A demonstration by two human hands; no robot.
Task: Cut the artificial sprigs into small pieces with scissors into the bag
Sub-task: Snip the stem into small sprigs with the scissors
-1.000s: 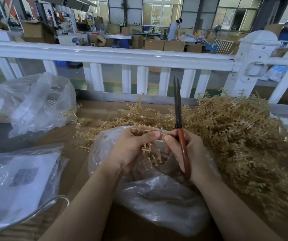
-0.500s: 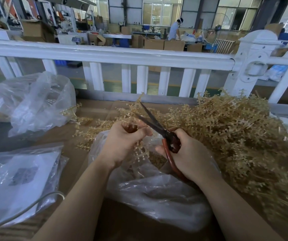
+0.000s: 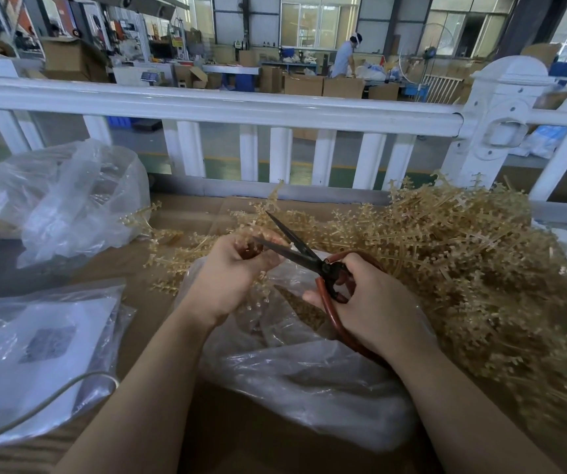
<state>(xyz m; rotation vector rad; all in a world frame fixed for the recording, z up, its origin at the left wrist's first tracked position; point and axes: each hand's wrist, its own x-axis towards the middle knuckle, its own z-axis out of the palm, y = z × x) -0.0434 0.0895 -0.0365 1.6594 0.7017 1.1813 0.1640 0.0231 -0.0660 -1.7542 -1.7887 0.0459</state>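
L hand (image 3: 231,278): fingers curled, pinching a sprig (image 3: 258,292) over the bag mouth; sprig hangs down below the fist, tan, w/ small bead-like buds.
R hand (image 3: 367,302): fingers and thumb curled through the red loop handles of the scissors (image 3: 309,260); grip closed on the handles.
Scissors: dark blades parted in a narrow V, tips pointing far-left; lower blade tip at the L hand's fingers, upper tip above them. Whether a blade touches the sprig: cannot tell.
Bag (image 3: 309,378): clear plastic, crumpled, centre-near, directly under both hands; mouth open toward the far side. Small tan cut pieces visible inside, approx. below the scissors pivot.
Sprig pile (image 3: 463,261): large tan heap, right side of the work surface, reaching from the fence to the near right edge; a few loose sprigs spread left, far of the L hand.
Work surface (image 3: 179,217): brown cardboard.
Other bags: clear bag (image 3: 70,200) far-left, bunched; flat clear packet w/ white sheet inside (image 3: 36,347) near-left.
Cable (image 3: 53,401): pale, curves across the near-left packet.
Fence (image 3: 227,107): white rail w/ pickets, spans the far edge.
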